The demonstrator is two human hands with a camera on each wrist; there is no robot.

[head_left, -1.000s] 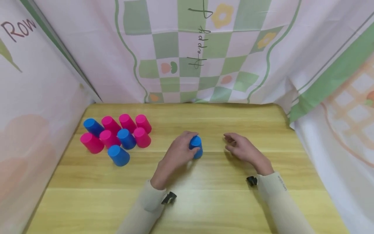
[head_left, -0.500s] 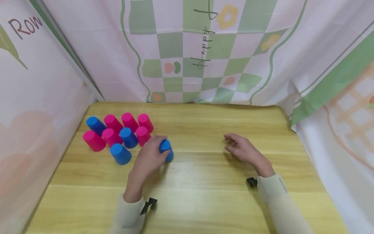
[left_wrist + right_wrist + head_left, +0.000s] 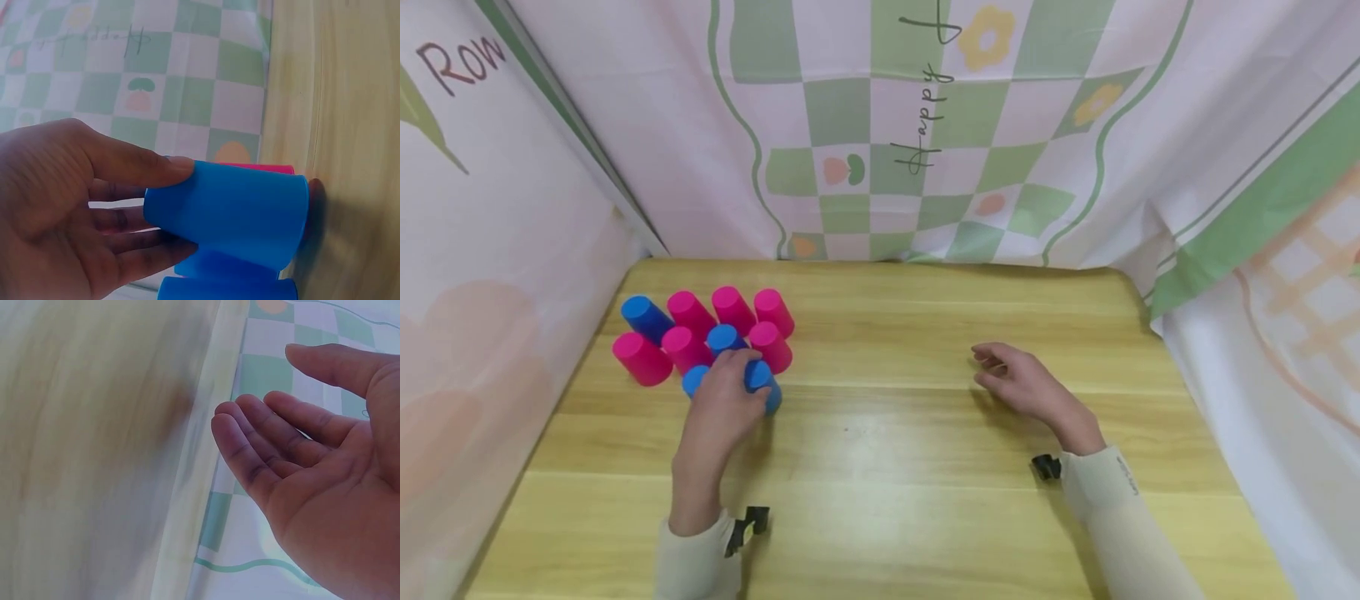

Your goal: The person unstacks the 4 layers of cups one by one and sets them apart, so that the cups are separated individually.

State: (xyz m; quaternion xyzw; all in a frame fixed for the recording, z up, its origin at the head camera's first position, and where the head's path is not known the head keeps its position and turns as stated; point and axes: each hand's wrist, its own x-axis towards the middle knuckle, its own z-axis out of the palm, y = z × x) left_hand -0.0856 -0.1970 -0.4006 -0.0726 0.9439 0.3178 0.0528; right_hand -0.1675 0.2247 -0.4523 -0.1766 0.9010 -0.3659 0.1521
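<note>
My left hand (image 3: 721, 408) grips an upside-down blue cup (image 3: 760, 377) between thumb and fingers. In the left wrist view the thumb lies along one side of this blue cup (image 3: 234, 215), with fingers on the other. Just left of it, mostly behind the hand, is a second blue cup (image 3: 694, 380). Another blue cup (image 3: 724, 336) and a pink cup (image 3: 771, 346) stand right behind. Whether the held cup touches the table cannot be told. My right hand (image 3: 1026, 387) holds nothing, its fingers loosely bent in the right wrist view.
Further upside-down cups, such as a pink one (image 3: 643, 360) and a blue one (image 3: 646, 318), stand in two rows at the table's (image 3: 880, 517) left. A patterned curtain (image 3: 902, 208) closes off the back, and others hang at both sides.
My left hand has carried the blue cup leftward from mid-table to the front of the cup group, beside another blue cup. My right hand has stayed almost still.
</note>
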